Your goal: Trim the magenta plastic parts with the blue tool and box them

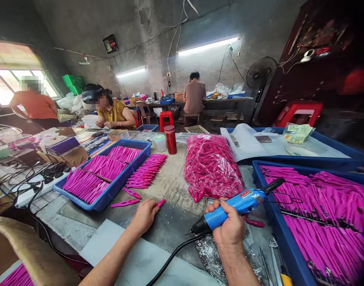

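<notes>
My right hand [229, 228] is wrapped round a blue electric screwdriver [237, 208], its black nose and thin bit angled down to the left above the table. On the dark work surface, my left hand [144, 216] is closed on a pink plastic piece [161, 203], only the glossy tip of which shows past the fingers. Small metal rings [176, 195] lie scattered just beyond that hand. Two loose pink pieces [125, 203] rest to its left, and a row of pink pieces [147, 170] lies farther back. Another pink piece [255, 223] is beside the right hand.
Blue trays of pink pieces stand left [100, 204] and right [284, 238]. A clear bag of pink parts [213, 169] sits mid-table, near a red canister [170, 140]. A black cord [177, 252] crosses the front. Tweezers [263, 264] lie at lower right. Several people work beyond.
</notes>
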{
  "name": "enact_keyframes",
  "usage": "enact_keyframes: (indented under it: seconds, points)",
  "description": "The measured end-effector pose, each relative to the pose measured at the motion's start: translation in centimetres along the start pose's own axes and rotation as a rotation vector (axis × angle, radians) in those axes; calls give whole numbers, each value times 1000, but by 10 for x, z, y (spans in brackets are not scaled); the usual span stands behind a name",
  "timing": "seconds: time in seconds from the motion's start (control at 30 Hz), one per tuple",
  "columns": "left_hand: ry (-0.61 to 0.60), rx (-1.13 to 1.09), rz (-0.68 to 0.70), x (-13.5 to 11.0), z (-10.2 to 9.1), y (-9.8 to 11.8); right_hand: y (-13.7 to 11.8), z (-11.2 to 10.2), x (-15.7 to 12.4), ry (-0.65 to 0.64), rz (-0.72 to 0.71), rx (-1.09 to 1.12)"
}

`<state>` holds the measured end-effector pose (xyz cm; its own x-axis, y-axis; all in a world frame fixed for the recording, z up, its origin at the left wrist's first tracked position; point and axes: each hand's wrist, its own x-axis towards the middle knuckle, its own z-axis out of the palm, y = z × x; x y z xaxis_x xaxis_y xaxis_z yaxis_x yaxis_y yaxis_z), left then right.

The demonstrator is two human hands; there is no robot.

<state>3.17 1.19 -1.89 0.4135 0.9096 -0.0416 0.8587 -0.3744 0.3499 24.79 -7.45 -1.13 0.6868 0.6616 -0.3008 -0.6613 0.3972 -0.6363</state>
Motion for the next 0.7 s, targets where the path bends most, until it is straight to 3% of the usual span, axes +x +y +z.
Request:
enact_keyframes:
  seconds: [0.47, 0.7]
  points:
    - [-46, 6, -137, 4, -6, 12, -4, 2, -3, -9, -4, -1]
    - [-28, 20, -62, 2, -2, 9, -1, -1, 0, -18, -16, -33]
